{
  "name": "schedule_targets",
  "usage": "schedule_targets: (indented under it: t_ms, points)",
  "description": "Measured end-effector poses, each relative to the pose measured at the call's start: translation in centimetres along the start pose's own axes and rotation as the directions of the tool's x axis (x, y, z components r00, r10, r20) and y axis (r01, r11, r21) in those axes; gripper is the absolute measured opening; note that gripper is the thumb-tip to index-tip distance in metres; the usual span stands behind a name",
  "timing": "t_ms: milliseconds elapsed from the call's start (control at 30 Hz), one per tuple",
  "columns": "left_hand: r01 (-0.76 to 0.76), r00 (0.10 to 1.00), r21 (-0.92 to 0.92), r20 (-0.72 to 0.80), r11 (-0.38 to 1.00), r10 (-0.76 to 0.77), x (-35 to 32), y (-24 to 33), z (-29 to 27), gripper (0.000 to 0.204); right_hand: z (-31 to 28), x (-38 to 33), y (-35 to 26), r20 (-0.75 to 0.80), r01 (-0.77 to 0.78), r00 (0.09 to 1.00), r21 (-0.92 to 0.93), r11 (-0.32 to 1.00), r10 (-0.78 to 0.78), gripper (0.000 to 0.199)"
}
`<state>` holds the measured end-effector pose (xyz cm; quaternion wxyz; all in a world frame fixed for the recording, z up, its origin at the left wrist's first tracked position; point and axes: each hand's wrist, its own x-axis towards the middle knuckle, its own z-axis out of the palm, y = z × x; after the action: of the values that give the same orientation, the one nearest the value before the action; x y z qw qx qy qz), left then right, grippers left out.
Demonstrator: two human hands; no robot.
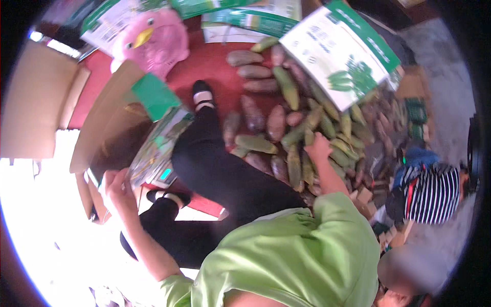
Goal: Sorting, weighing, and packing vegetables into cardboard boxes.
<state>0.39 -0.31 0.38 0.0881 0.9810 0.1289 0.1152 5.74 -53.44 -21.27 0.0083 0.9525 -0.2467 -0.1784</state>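
Our lime shirt (286, 250) is closest. Risk, we'd guess: the loose veg pile could roll if we tug the cucumber (309, 137) at our R hand's (320, 148) fingertips. R fingers curled, touching it, grip unclear; L hand (118, 186) half-curled by the cardboard box (99, 115), can't tell if holding.

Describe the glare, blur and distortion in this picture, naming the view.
Head view: glare whitens the lower left, below the left hand; head view: print on the white-and-green package looks soft; head view: a smeared patch hides a person's head at lower right; head view: fisheye framing leaves black corners.
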Motion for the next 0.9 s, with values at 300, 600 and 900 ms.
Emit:
schedule_targets:
  t_ms: [300,600,900]
  points:
    - [0.047,0.999,0.008,-0.028,0.999,-0.047,-0.5,0.9,-0.4,0.01,-12.9,-2.7,-9.9,-0.351,0.524,0.851,0.603,0.601,-0.39,0.066]
    - [0.01,1.0,-0.008,0.005,1.0,-0.01,0.1,1.0,-0.1,0.014,-30.2,-11.3,-27.1,-0.748,0.615,0.265,0.617,-0.491,-0.608,0.062]
    - [0.05,0.998,0.012,0.023,0.999,-0.051,-0.7,0.5,-0.5,0.018,-22.0,-20.5,-43.9,-0.358,0.96,-0.227,0.071,-0.269,-0.906,0.035]
